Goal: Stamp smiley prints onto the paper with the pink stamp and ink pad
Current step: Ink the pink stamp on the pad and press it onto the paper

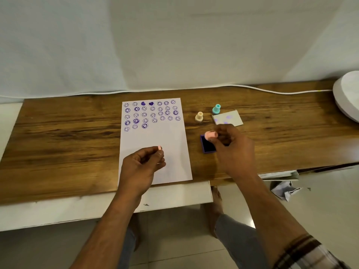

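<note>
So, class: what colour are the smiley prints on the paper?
Purple smiley prints on white paper, head view.

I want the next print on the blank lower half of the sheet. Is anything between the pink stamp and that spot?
Partly. The left hand, pinching a small pink cap, hovers over the white paper sheet's lower half. The blank band just under the prints is clear. The right hand holds the pink stamp above the purple ink pad.

The right hand (pixel 232 150) covers one side of the ink pad (pixel 207 145). The pink stamp (pixel 211 135) looks blurry. A white round thing (pixel 347 94) is cut off by the right edge.
</note>
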